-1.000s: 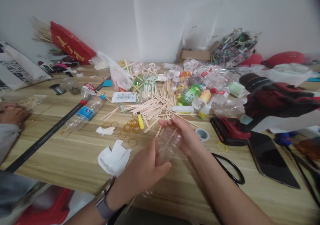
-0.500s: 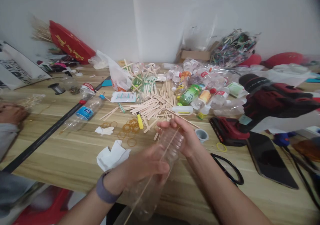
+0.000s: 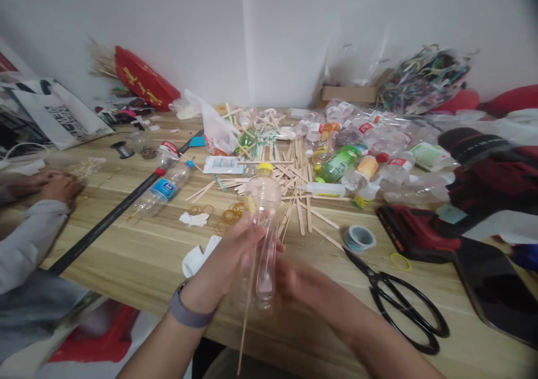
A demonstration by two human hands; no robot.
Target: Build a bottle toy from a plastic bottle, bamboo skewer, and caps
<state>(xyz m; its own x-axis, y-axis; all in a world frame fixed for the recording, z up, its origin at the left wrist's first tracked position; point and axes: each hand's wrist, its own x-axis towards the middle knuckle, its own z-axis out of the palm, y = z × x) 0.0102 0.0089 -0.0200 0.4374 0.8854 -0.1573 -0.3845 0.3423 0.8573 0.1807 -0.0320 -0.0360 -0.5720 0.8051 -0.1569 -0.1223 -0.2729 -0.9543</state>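
Observation:
My left hand is wrapped round a clear plastic bottle with a yellow cap, the cap end pointing away from me. A thin wooden stick runs along the bottle's left side, under my left thumb, and sticks out past its base. Beside the bottle's right side is my right hand, smeared by motion, its fingers stretched toward the bottle; whether they touch it I cannot tell. Behind the bottle lie flat wooden craft sticks and several rubber bands.
Black scissors, a spool, a red-black power drill and a phone lie at right. Several plastic bottles are piled behind. At left are a black pole, a blue-labelled bottle and another person's hands.
The bottle has turned more upright in view, with its yellow cap now showing. My right hand has come off its far end and moved back to its right side. The view has shifted left.

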